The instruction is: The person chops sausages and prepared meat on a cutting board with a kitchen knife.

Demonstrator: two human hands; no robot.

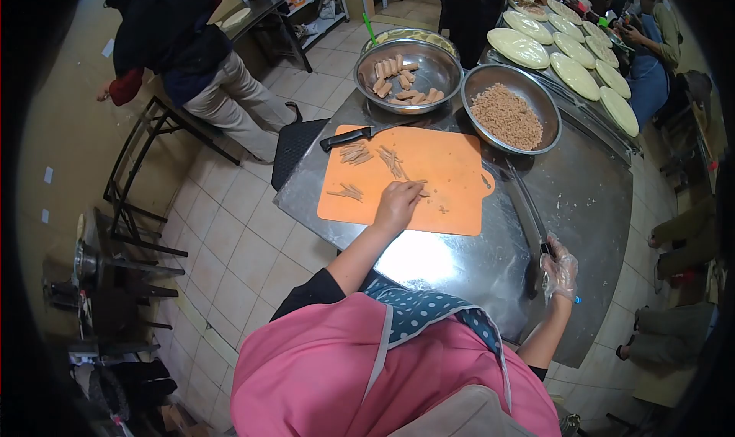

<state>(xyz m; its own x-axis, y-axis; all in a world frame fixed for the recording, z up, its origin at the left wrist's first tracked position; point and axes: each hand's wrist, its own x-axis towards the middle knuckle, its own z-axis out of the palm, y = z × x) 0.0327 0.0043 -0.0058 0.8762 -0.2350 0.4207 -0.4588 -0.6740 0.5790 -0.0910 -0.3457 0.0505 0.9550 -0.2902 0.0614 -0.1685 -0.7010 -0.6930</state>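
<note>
On the orange cutting board (452, 158) my bare left hand (398, 206) has its fingertips closed on a few thin sausage strips (417, 183). More strips lie in small piles to its left, one pile (354, 154) near the board's upper left edge. My right hand (559, 269), in a clear plastic glove, is wrapped around the handle of a long knife (528, 197). Its blade points away from me, right of the board and apart from the food. A second knife (348, 139) with a black handle rests across the board's top left edge.
Behind the board stand a steel bowl of sausage pieces (385, 72) and a steel bowl of small diced pieces (505, 115). Several oval pale dough pieces (576, 76) fill the far right surface. A person (180, 47) stands at the left; others are at the right.
</note>
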